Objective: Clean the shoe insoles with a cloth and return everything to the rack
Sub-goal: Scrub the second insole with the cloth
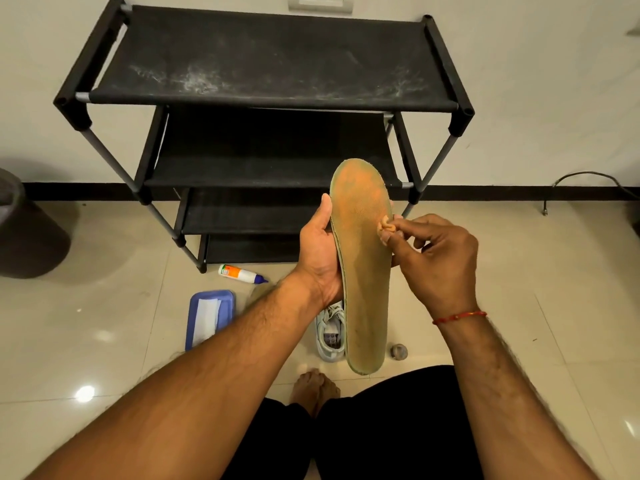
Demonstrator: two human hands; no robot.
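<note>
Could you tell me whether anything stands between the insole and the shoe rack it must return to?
Nothing visible does. The left hand holds the insole right before the shoe rack; the bottle, tray and sneaker lie lower on the floor.

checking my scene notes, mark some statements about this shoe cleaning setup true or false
The left hand holds the long tan insole. True.
The right hand pinches a small crumpled peach cloth wad against the insole. True.
The pale lace-up sneaker sits on the black fabric-shelved rack. False: the sneaker is on the floor before the rack.
The white plastic bottle with a blue cap stands upright. False: the bottle lies on its side.
The blue plastic tray holds a white sheet. True.
</note>
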